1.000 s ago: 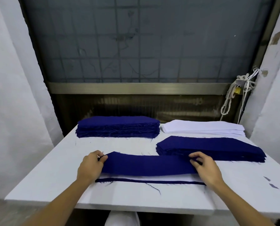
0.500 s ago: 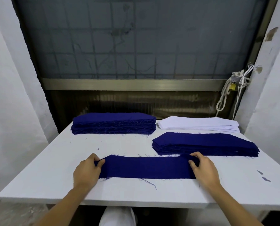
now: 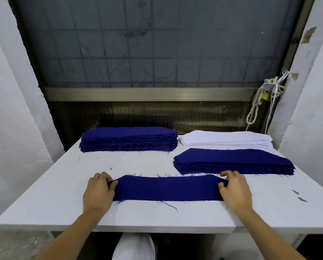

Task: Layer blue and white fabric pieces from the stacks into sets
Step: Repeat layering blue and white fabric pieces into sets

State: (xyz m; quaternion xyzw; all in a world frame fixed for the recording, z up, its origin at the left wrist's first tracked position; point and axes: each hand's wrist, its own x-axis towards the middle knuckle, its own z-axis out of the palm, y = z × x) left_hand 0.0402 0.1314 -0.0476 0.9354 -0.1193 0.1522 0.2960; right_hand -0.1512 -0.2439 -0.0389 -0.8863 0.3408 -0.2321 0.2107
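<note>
Pinching the blue strip (image 3: pixel 166 188) at both ends with my left hand (image 3: pixel 97 192) and right hand (image 3: pixel 235 190), I'd pull it taut and square its edges; it lies flat, nearer me than the white stack (image 3: pixel 226 140).

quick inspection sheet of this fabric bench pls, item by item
surface: white table, flat
job's things: blue strip lies flat in front; tall blue stack back left; white stack back right; lower blue stack in front of it
clutter: loose threads by the strip; blue scraps at right
hands: left hand and right hand each pinch one end of the strip
cables: white cord with a padlock hangs at right
surroundings: gridded window behind; white walls either side
</note>
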